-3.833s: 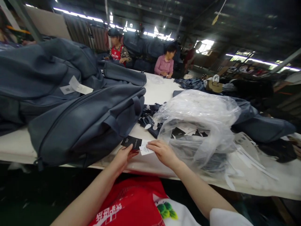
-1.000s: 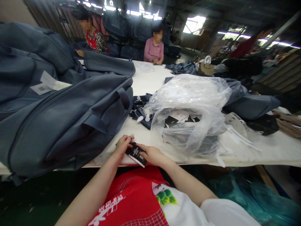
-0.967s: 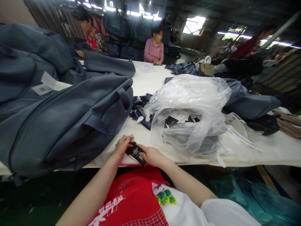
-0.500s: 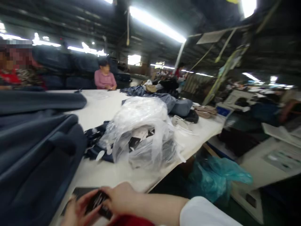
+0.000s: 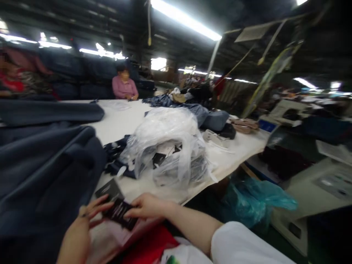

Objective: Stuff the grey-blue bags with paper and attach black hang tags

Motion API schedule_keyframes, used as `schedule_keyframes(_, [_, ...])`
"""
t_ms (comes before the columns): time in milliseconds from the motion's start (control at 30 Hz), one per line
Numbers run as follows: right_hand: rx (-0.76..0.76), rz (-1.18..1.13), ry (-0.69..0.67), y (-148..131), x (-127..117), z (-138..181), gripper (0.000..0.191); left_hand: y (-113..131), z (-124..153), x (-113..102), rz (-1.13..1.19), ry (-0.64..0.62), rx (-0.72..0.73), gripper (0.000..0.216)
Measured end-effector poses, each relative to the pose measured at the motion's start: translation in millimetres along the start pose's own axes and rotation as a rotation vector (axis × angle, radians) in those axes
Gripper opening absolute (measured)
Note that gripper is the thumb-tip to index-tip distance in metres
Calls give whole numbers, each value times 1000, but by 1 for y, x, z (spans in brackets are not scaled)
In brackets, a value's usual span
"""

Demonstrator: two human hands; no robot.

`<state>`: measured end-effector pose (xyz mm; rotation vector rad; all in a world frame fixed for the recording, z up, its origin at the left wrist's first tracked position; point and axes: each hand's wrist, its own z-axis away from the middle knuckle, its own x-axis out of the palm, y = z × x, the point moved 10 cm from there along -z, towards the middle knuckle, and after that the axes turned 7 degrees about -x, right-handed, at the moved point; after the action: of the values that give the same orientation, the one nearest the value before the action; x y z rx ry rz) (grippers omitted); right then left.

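Note:
Near the table's front edge, my right hand (image 5: 148,206) is closed on the right end of a black hang tag (image 5: 121,213) with pale printing, the thumb lying on its face. My left hand (image 5: 79,227) grips the tag's left side between its fingers; a ring shows on one finger. A second dark card (image 5: 110,190) lies just beyond the fingers, partly under the first. Below the hands is a pale, pinkish sheet (image 5: 110,234), blurred. Farther ahead, a clear plastic bag (image 5: 170,124) stands open toward me, with black and white tags inside.
Dark navy garments (image 5: 49,176) are heaped on the left of the white table (image 5: 118,123). Folded blue fabric (image 5: 217,120) and tan bundles (image 5: 244,125) lie at the back right. A teal plastic bag (image 5: 255,198) hangs beside sewing machines. A person (image 5: 125,88) sits across the table.
Both hands have risen in view with the black tag, and the right has shifted right. More of the second dark card and the pale sheet shows. The view has tilted slightly.

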<state>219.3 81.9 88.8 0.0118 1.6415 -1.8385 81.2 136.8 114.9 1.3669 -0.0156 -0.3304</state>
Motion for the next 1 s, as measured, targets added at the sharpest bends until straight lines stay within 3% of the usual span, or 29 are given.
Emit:
schedule_keyframes(100, [-60,-184,-23,-6,-1,1,35,3,31,-25,-63,26,97,72])
schedule_keyframes(233, [-141,-263,-118,-12,4,-1,36,4,37,-14,57,-75,57,79])
schedule_keyframes(333, [-139,-244,-113,-13,4,-1,31,-1,36,0,156,-117,6,76])
schedule_keyframes(467, [-82,-127,-13,-12,5,-5,22,5,39,-3,82,65,112,65])
schedule_keyframes(567, [-61,206,121,-19,6,-2,25,11,46,-3,-30,220,214,53])
schedule_keyframes(633, [-79,460,183,-32,11,3,32,9,48,-6,-67,318,207,51])
schedule_keyframes(700, [-117,617,157,-44,22,8,38,7,50,-14,-114,415,191,48])
schedule_keyframes(767, [-173,639,48,-53,35,12,39,6,50,-22,-161,471,182,43])
schedule_keyframes(867, [-211,483,-14,-62,31,17,38,4,44,-29,-196,411,161,37])
schedule_keyframes(967, [-225,251,171,-71,-3,15,25,3,41,-25,-266,280,162,32])
schedule_keyframes(1000, [-244,194,226,-73,-11,13,30,2,43,-21,-306,246,167,31])
